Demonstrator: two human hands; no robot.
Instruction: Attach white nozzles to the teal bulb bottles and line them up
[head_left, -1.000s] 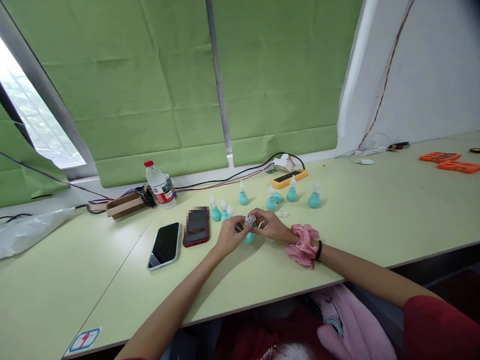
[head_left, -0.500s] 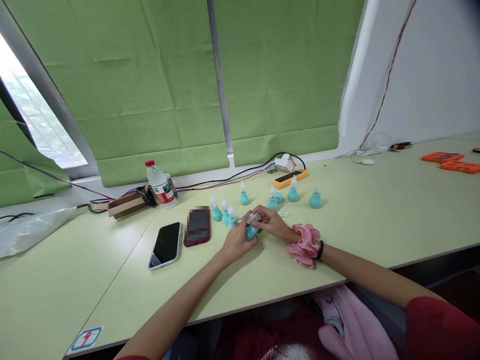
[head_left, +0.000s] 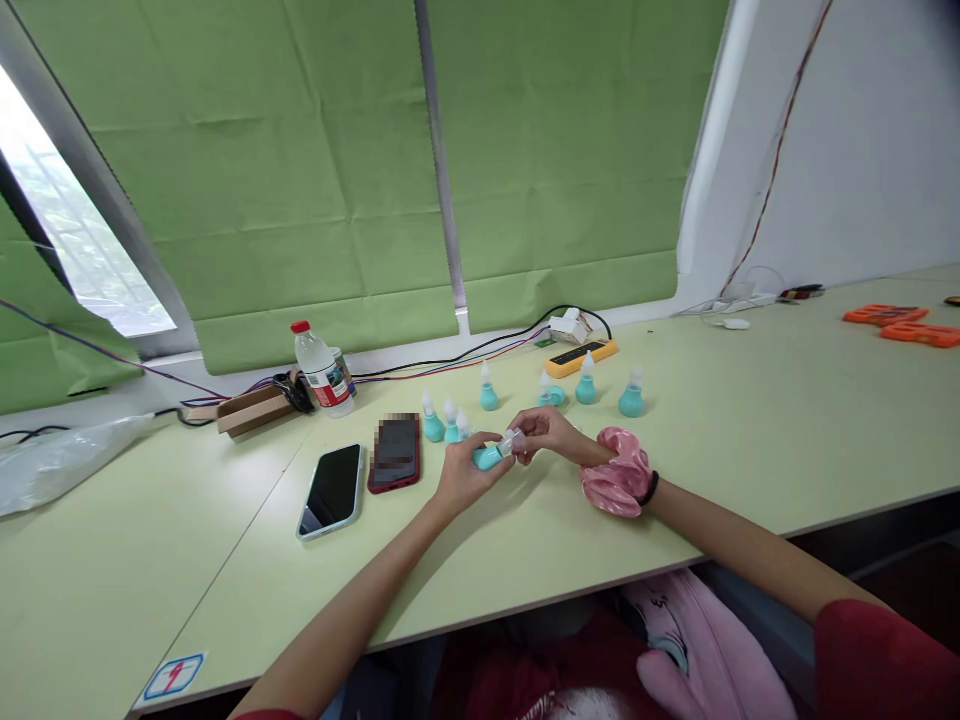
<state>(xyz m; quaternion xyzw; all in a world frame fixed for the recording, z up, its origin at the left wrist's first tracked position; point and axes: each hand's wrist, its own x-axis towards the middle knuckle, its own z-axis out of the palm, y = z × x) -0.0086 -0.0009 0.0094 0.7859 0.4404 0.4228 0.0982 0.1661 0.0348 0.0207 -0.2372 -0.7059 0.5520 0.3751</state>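
Note:
My left hand (head_left: 463,475) is closed around a teal rubber squeeze bulb (head_left: 486,459), tipped so that it points right. A clear plastic piece (head_left: 512,441) sits at the bulb's mouth, and the fingers of my right hand (head_left: 549,432) pinch its far end. Whether the two parts are fully joined I cannot tell. Just behind my left hand stand teal bulb nasal aspirators (head_left: 433,425) with pale pointed tips, partly covered by my fingers. More such aspirators stand farther back, among them one on the right (head_left: 631,397) and one at the middle (head_left: 488,394).
Left of my hands lie a light-framed phone (head_left: 330,490) and a dark red phone (head_left: 394,455). A water bottle (head_left: 324,372), an open cardboard box (head_left: 255,410) and cables line the window side. A yellow meter-like device (head_left: 581,357) lies behind; orange objects (head_left: 919,333) lie far right.
The held bulb has turned from roughly upright to lying over, its clear piece now facing right. My right hand has shifted slightly and its wrist has rotated.

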